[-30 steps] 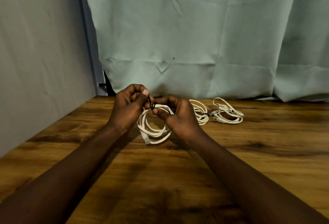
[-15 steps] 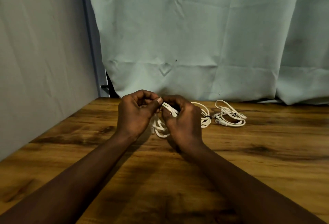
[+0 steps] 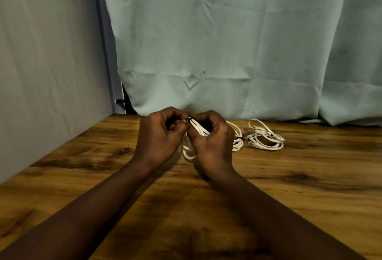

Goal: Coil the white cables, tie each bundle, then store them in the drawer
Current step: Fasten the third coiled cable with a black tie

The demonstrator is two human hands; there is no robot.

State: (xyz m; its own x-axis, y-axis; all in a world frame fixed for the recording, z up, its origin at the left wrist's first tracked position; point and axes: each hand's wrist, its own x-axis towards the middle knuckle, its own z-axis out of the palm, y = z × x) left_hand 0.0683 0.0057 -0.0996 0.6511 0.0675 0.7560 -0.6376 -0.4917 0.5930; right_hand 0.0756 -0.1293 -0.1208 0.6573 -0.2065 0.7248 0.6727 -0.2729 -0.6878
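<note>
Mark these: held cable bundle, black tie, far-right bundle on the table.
held cable bundle (image 3: 199, 130): head view, white strands near its top.
black tie (image 3: 189, 118): head view, dark end above the strands.
far-right bundle (image 3: 260, 135): head view, strands in its middle.

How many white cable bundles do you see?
3. First bundle: gripped by left hand and right hand. Second bundle: on the table behind the right hand. Third bundle: farther right. Hands may hide more.

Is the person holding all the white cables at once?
No, the left hand and right hand hold one bundle; a second bundle and third bundle lie on the table.
</note>
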